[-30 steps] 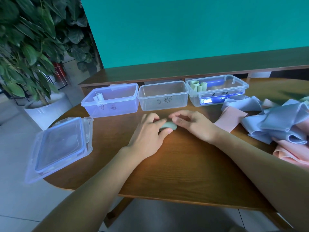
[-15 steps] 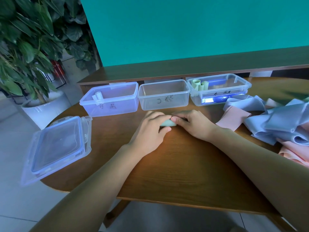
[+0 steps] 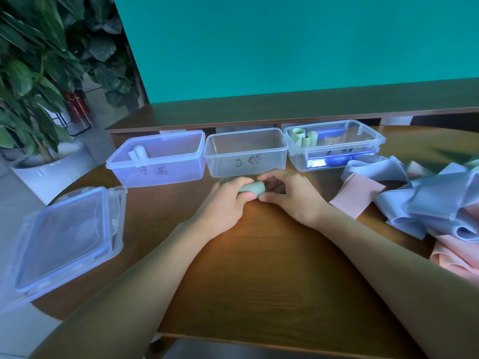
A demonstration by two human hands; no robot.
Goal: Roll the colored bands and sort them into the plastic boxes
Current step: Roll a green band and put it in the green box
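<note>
Head view, only cam. Wooden table [image 3: 259,268], rounded front edge, teal wall behind.

Left hand [image 3: 225,203]: fingers curled over the left end of a rolled pale-green band [image 3: 252,188], thumb under it. Grip firm, nothing else held.

Right hand [image 3: 293,195]: fingers bent, thumb and forefinger tips meet at the right end of the same roll. Contact looks like a pinch, but the fingertips hide the roll's end, so depth of grip can't be confirmed.

Roll sits between both hands, at or just above the tabletop, directly in front of the middle box. Whether it touches the wood: can't tell.

Three clear plastic boxes in a row along the back of the table, lids off, sides nearly touching:
- Left box [image 3: 158,161]: handwritten mark on front wall; one pale roll [image 3: 140,151] at its near-left corner.
- Middle box [image 3: 246,152]: handwritten mark on front; interior shows no bands.
- Right box [image 3: 334,146]: approx. three pale-green rolls [image 3: 304,137] standing at its left end; blue glare along the base.

Loose lid [image 3: 64,239]: clear, blue-tinted, lies flat at the table's left edge, partly overhanging.

Unrolled bands, right side of table: pile of blue bands [image 3: 425,200] with pink bands [image 3: 357,195] under and beside it; one pink end reaches near the right wrist, apart from it.

Off table, left: potted plant [image 3: 33,73] in a white pot on the floor.
</note>
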